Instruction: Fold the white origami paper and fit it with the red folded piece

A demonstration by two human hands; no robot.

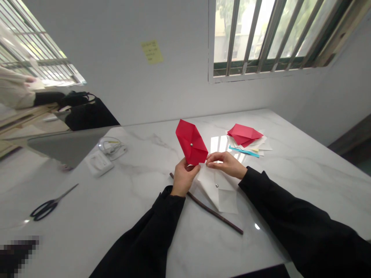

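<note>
A red folded paper piece (191,142) with a small metal pin at its middle stands tilted above the white marble table (145,216). My left hand (184,177) pinches its lower corner from below. My right hand (226,164) pinches the same corner from the right, fingers closed. Under both hands lies a white folded paper (222,191) with a pin in it. A thin dark stick (214,214) lies on the table, running from under my left wrist toward the near right.
A pile of red, white and blue papers (246,141) lies further right. Black scissors (46,206) rest at the left, beyond them a white socket block (98,163) and a coiled cable (111,146). Another person's sleeve (14,90) shows far left.
</note>
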